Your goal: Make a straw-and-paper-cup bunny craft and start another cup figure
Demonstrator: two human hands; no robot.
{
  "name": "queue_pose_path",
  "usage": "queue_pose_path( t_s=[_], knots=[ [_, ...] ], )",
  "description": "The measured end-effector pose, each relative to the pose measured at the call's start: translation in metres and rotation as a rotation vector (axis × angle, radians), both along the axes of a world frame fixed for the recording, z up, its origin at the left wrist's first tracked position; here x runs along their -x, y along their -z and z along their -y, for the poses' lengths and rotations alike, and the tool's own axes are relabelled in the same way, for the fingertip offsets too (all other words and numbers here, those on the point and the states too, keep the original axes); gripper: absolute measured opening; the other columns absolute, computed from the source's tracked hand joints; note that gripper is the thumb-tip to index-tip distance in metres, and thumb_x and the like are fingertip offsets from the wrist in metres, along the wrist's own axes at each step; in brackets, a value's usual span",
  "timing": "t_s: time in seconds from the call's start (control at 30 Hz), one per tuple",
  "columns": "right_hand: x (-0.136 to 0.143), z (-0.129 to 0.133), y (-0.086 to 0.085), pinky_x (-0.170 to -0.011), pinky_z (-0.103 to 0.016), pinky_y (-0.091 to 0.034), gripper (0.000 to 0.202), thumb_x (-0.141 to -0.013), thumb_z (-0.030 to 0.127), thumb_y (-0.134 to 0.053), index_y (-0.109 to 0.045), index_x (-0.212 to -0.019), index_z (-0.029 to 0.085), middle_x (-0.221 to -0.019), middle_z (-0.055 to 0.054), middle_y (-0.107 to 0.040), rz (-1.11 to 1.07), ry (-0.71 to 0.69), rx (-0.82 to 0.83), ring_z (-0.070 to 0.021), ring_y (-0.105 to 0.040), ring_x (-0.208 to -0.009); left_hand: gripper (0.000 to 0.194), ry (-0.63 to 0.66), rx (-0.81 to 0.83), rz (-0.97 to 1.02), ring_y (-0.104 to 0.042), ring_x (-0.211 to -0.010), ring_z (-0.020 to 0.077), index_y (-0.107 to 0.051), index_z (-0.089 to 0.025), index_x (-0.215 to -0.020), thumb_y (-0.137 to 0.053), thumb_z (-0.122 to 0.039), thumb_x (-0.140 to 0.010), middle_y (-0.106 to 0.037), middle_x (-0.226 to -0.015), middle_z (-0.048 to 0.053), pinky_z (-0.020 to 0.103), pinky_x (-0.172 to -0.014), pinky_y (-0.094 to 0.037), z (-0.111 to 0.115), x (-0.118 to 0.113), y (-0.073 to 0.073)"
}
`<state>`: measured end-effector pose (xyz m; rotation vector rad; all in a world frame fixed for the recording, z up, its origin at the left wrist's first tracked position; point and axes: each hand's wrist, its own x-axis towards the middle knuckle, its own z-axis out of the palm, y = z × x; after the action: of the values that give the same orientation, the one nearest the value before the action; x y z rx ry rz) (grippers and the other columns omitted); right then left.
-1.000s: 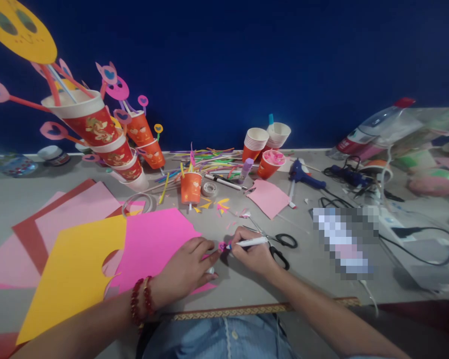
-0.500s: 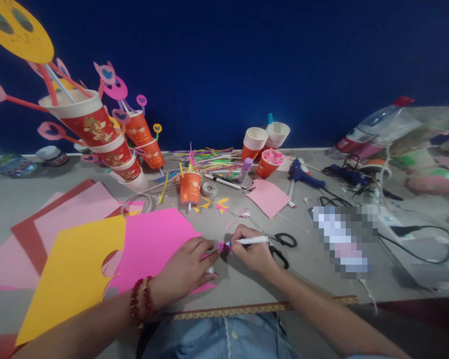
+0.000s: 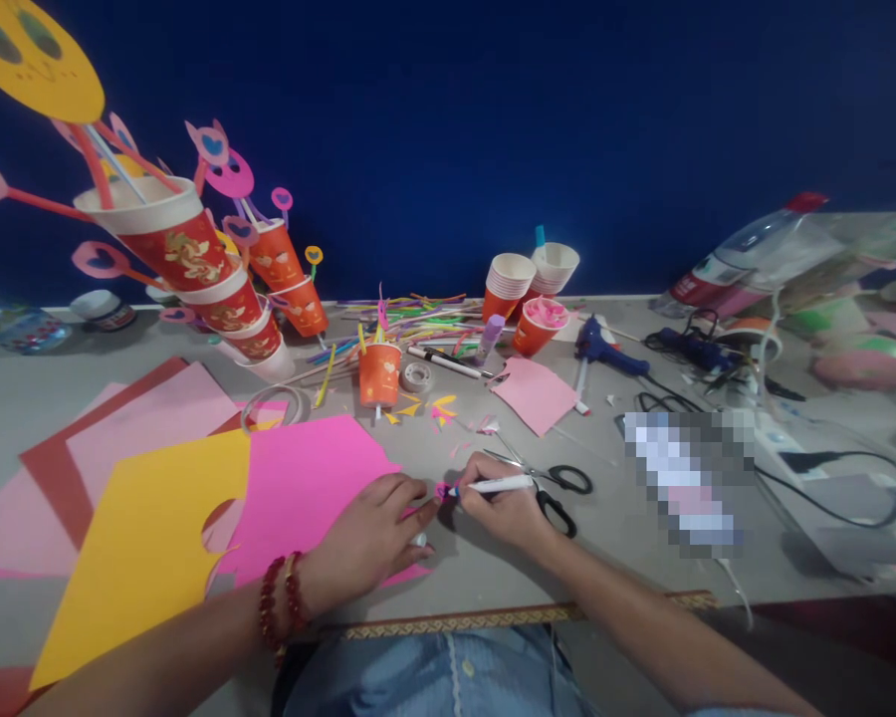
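Observation:
In the middle of the desk, my right hand (image 3: pixel 500 498) is closed around a white marker (image 3: pixel 499 484), its blue tip on a small pink paper cutout (image 3: pixel 442 490). Dark lines show on the cutout, but their shape is too small to read. My left hand (image 3: pixel 373 533) reaches in from the left, its fingertips at the cutout's near edge. A small white piece like a marker cap (image 3: pixel 419 540) pokes out between its fingers. Under that hand lies a bright pink sheet (image 3: pixel 299 478). Black-handled scissors (image 3: pixel 567 480) rest just beyond my right hand.
Yellow paper (image 3: pixel 134 518) overlaps other sheets at left. Decorated cup figures (image 3: pixel 186 249) stand behind them. An orange cup (image 3: pixel 379 374), tape roll (image 3: pixel 417 376), glue stick (image 3: pixel 488 339) and pink scrap (image 3: pixel 536 394) lie ahead. A blue glue gun (image 3: pixel 608 349), cables and a blurred-out phone-like object (image 3: pixel 679 483) are at right.
The marker and my right hand have shifted very slightly left on the cutout. My left hand has stayed in place.

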<state>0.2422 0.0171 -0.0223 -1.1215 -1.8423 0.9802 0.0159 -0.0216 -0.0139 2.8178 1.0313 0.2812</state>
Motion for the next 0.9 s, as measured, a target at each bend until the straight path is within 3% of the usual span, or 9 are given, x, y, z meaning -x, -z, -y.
queue_pose_path(
  t_s=[0.9],
  knots=[
    [0.0025,0.0001,-0.0016,-0.052,-0.025,-0.036,0.013,-0.076,0.017,-0.055,-0.054,-0.063,0.022,-0.058,0.003,-0.055,0.018,-0.012,0.024,-0.0133,-0.048,-0.054,0.051,0.004,-0.015,0.007,-0.059,-0.112,0.0269,-0.059,-0.012,-0.127,-0.076,-0.039,-0.086,-0.067,-0.117,0.013,0.04,-0.098,-0.05,0.0002,-0.0009,-0.0013]
  ],
)
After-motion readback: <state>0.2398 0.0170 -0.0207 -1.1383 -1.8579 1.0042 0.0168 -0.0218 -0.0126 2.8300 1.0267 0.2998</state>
